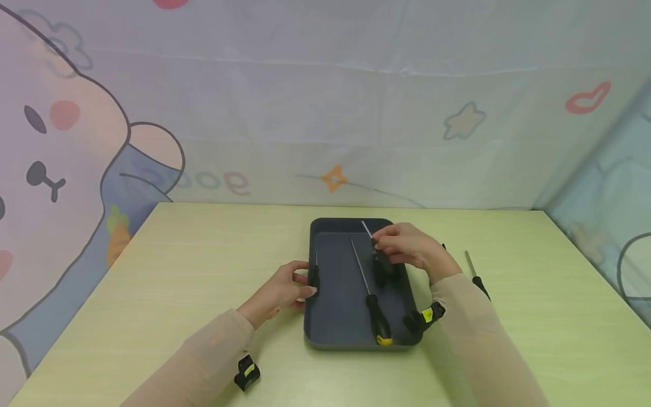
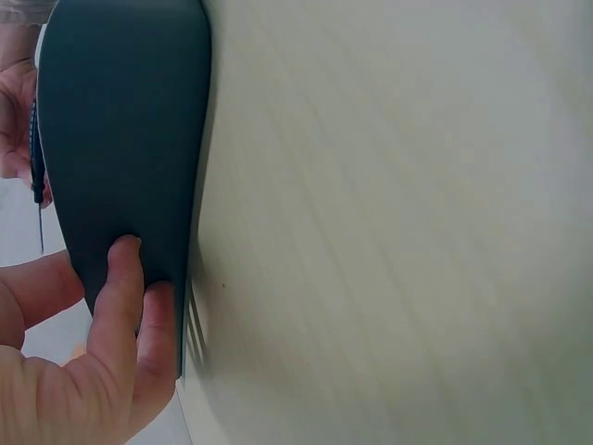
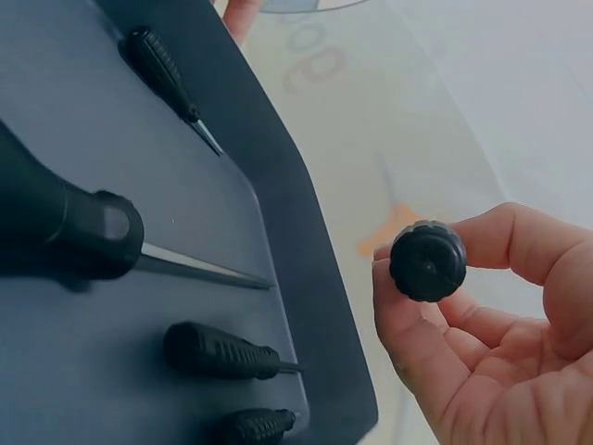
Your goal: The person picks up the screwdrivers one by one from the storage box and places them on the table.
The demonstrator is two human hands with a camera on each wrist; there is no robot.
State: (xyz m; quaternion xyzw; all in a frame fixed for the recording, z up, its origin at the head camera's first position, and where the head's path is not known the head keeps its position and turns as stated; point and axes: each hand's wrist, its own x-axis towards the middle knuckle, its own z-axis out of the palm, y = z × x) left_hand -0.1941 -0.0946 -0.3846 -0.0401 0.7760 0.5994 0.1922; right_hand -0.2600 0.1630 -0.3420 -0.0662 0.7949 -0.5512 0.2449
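My left hand (image 1: 285, 291) grips the left rim of a dark grey tray (image 1: 335, 316), thumb over the edge and fingers against the outer wall. Above the tray's right side, my right hand (image 1: 407, 246) pinches a screwdriver (image 3: 428, 261) by its black ribbed handle, thin shaft pointing away. Inside the tray, a small screwdriver (image 1: 316, 280) lies along the left wall. A long screwdriver (image 1: 377, 316) with a yellow handle end lies right of the middle. Two more short black-handled screwdrivers (image 3: 222, 352) show on the tray floor in the right wrist view, partly hidden by my right hand in the head view.
Another screwdriver (image 1: 477, 277) lies on the pale wooden table (image 1: 213, 243) to the right, its handle partly behind my right sleeve. A dark tip (image 1: 444, 246) pokes out beside my right wrist. A printed cloth (image 1: 325, 113) hangs behind the table.
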